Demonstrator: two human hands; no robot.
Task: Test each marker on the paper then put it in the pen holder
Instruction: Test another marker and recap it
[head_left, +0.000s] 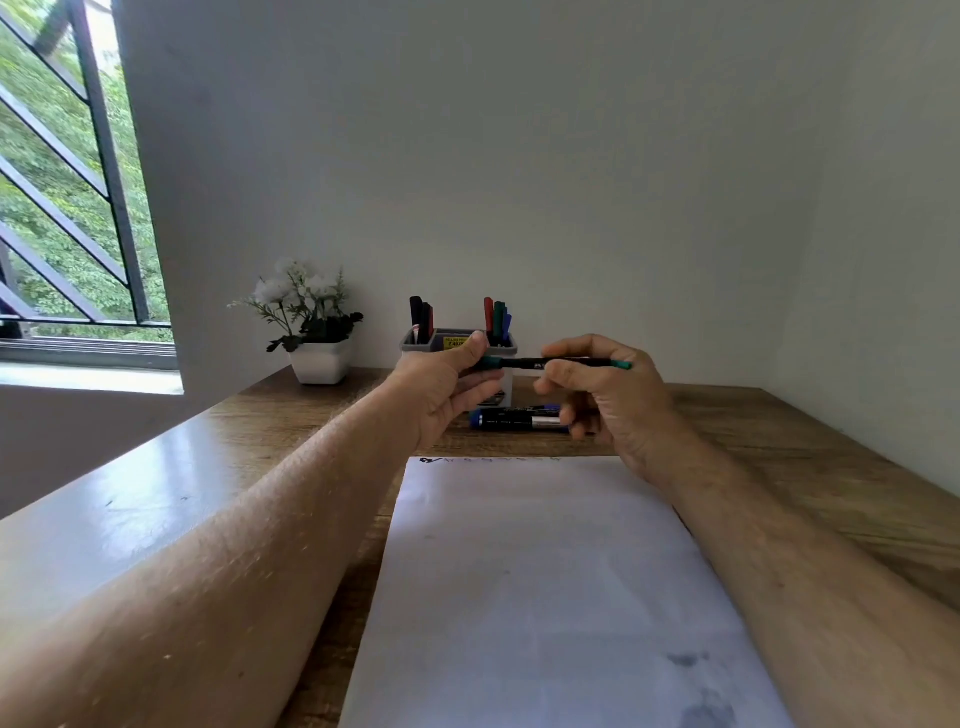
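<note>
A thin black marker with green ends (524, 362) is held level above the desk, in front of the pen holder. My left hand (447, 387) pinches its green cap end, and my right hand (597, 387) grips its barrel. The grey pen holder (447, 340) stands at the back by the wall with several markers upright in it. Two thicker markers (519, 418) lie on the desk below my hands, one with a blue cap. The white paper (545, 582) lies in front of me with small marks along its top edge.
A white pot of white flowers (317, 358) stands left of the pen holder. The wooden desk (779, 447) meets the wall behind and on the right. A barred window (67, 208) is at the far left.
</note>
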